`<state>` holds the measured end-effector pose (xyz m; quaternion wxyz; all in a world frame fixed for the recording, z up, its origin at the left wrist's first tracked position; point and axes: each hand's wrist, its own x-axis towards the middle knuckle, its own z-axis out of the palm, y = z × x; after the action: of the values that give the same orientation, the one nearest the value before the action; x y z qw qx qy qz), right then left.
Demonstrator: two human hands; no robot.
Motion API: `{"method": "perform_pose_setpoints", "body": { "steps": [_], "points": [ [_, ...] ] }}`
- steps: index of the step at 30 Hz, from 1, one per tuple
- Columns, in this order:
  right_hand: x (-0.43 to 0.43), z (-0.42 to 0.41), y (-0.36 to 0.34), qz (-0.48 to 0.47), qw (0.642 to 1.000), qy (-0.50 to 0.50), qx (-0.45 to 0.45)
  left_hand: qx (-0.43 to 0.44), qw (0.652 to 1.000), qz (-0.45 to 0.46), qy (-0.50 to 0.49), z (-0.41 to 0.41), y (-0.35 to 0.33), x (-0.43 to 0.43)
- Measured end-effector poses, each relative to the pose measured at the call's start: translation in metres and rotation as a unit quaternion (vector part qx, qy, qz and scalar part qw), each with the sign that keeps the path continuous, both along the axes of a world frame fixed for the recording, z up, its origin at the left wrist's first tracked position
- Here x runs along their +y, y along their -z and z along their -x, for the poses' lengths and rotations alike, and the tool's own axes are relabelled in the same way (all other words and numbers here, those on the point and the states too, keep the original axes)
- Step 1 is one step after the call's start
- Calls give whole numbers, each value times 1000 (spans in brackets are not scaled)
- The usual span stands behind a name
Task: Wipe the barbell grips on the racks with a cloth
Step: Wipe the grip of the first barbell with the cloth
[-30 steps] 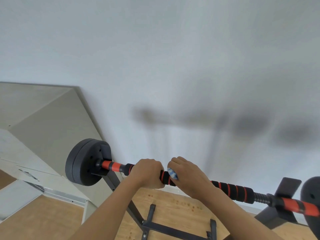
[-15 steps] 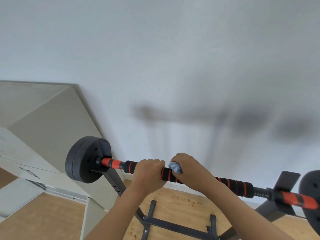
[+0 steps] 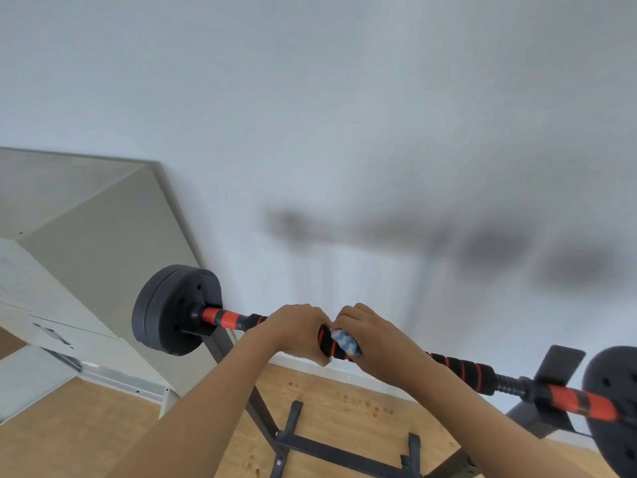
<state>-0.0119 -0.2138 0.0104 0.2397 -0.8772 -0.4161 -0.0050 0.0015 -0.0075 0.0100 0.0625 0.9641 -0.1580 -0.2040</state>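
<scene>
A barbell point(image 3: 462, 369) with black foam grips ringed in red lies across a dark rack point(image 3: 255, 405), running from lower right up to the left. My left hand point(image 3: 296, 331) grips the bar's foam grip left of centre. Right beside it, my right hand point(image 3: 377, 341) wraps the bar with a blue-and-white cloth point(image 3: 344, 341) bunched under its fingers against the grip. Only a small fold of the cloth shows. The two hands nearly touch.
Black weight plates sit at the left end point(image 3: 172, 310) and the right end point(image 3: 613, 405) of the bar. The rack's cross brace point(image 3: 344, 453) stands on a wooden floor point(image 3: 69, 429). A white wall is close behind; a grey cabinet point(image 3: 86, 236) stands at left.
Both hands have stayed on the bar's left-centre grip; the right hand with the cloth has shifted slightly left toward the left hand, and the cloth shows a little more.
</scene>
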Motion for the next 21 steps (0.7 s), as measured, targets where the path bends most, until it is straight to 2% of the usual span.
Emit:
{"method": "perform_pose_setpoints", "body": {
  "steps": [3, 5, 6, 8, 12, 18, 21],
  "points": [
    [2, -1, 3, -19, 1000, 20, 14, -187, 982, -18, 17, 23, 21, 1],
    [6, 1, 7, -30, 999, 31, 4, -259, 966, -11, 13, 32, 35, 0],
    [7, 3, 8, -32, 999, 33, -2, -269, 963, -17, 4, 34, 38, -1],
    [8, 6, 9, -35, 999, 30, -17, -254, 967, -39, 2, 31, 34, -2],
    [7, 7, 8, -35, 999, 23, -28, -165, 984, -62, 14, 21, 14, -5],
    [6, 10, 4, -29, 999, 4, -29, 42, 999, -18, 3, -3, -4, -4],
    [6, 8, 4, -28, 999, 21, -10, 57, 998, 3, -5, -3, -5, -3]
  ]
}}
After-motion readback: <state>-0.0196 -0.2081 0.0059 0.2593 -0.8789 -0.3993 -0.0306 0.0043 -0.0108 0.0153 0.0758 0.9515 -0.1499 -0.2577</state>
